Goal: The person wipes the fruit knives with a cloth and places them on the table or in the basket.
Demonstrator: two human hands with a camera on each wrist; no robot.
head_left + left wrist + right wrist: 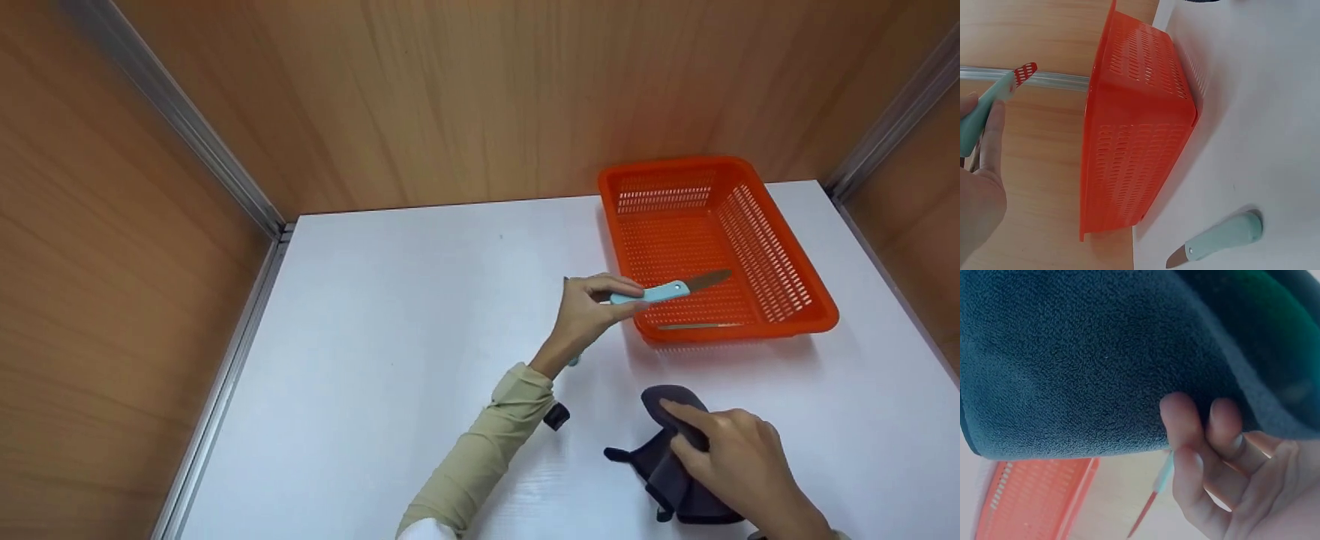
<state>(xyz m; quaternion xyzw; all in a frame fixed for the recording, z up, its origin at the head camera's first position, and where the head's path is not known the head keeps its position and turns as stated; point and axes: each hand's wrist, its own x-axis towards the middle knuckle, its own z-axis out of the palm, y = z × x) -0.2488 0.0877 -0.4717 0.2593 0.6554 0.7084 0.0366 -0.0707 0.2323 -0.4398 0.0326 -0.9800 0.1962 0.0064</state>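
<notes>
My left hand [589,307] pinches a paring knife [664,291] by its light blue handle, over the front left part of the orange basket [611,217]. Its blade points right, above the basket floor. A second knife [1224,239] with the same kind of handle lies on the table; in the head view the left wrist mostly covers it. My right hand [739,454] grips a dark cloth [694,491] in front of the basket, thumb and fingers on its folded upper part. In the right wrist view the cloth [1072,371] fills most of the picture.
A thin light strip [697,326] lies along the basket's front inside wall. A small black piece [556,416] shows beside the left sleeve [487,450]. Wood panels [450,105] stand behind the white table [375,337] and at both sides.
</notes>
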